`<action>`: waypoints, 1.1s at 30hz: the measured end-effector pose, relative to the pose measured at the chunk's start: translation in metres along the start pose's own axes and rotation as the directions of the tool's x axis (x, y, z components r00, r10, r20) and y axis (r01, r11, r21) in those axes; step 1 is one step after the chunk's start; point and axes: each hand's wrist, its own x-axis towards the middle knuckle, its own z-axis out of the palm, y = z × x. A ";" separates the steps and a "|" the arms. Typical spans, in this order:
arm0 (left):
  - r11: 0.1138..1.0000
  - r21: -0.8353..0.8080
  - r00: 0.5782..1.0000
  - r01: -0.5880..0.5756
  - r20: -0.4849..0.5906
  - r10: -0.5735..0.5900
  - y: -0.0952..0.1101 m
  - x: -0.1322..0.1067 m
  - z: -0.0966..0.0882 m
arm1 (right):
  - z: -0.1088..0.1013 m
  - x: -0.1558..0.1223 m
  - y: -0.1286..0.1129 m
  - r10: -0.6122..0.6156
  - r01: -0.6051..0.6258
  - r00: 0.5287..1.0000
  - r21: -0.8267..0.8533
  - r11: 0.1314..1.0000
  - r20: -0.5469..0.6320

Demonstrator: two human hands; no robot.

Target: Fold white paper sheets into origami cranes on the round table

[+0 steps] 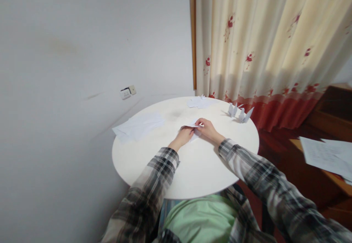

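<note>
Near the middle of the white round table (154, 162), a piece of folded white paper (194, 137) is between my hands. My left hand (184, 136) grips its left side, with the fingertips partly hidden under the paper. At the paper's right edge, my right hand (208, 128) pinches it between thumb and finger. Part of the paper hangs below the fingers toward the tabletop. Two folded paper cranes, one (232, 110) slightly behind the other (245, 115), stand upright toward the table's right edge.
Loose white sheets (139, 125) lie at the table's left edge, and more paper pieces (198, 102) at the back. A wall socket (125, 94) is beyond the left side. A patterned curtain (264, 52) hangs behind. Written papers (327, 155) rest on a wooden surface at right.
</note>
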 end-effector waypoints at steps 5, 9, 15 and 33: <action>1.000 -0.026 1.000 0.012 -0.011 -0.012 0.001 -0.001 -0.001 | 0.000 0.000 -0.001 0.018 -0.018 1.000 0.010 1.000 0.009; 1.000 -0.023 1.000 0.012 -0.008 -0.012 0.002 -0.001 -0.002 | 0.000 0.000 -0.002 0.014 -0.014 1.000 0.024 1.000 0.010; 1.000 -0.005 1.000 0.024 -0.015 -0.024 0.001 -0.002 -0.001 | -0.001 -0.002 -0.005 0.017 -0.017 1.000 0.020 1.000 0.017; 0.994 0.109 0.999 0.030 0.013 -0.032 0.003 -0.003 -0.004 | -0.004 0.000 -0.011 0.027 -0.026 0.999 0.025 0.999 -0.021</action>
